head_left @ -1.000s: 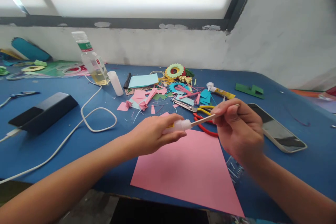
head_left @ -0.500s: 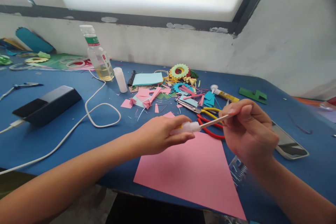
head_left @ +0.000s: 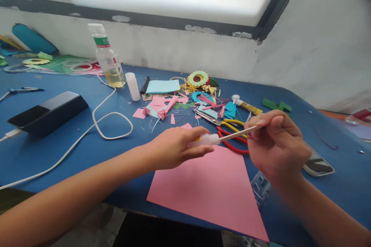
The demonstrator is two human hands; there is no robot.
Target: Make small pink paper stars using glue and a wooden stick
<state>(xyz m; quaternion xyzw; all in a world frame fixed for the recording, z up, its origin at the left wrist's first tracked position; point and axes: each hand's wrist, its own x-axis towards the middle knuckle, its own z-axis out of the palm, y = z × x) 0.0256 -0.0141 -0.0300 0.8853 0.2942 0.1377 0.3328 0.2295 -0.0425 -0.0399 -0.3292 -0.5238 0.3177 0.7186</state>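
My left hand [head_left: 174, 147] is closed round a small white glue tube [head_left: 206, 139], with its nozzle pointing right. My right hand [head_left: 275, 144] pinches a thin wooden stick [head_left: 236, 134], and the stick's tip meets the nozzle. Both hands hover just above a large pink paper sheet [head_left: 211, 189] that lies on the blue table [head_left: 87, 154] near its front edge. Red-handled scissors [head_left: 232, 144] lie partly hidden behind the stick and my right hand.
Paper scraps and cut shapes [head_left: 188, 100] litter the table's middle, with yellow-handled scissors [head_left: 220, 119] and another glue tube [head_left: 246, 104]. A phone [head_left: 317, 164] lies by my right hand. A bottle [head_left: 108, 61], white cable [head_left: 101, 127] and black box [head_left: 46, 112] are at left.
My right hand has slid a little to the right along the stick; the hands and tube otherwise hold the same pose. The view has shifted slightly.
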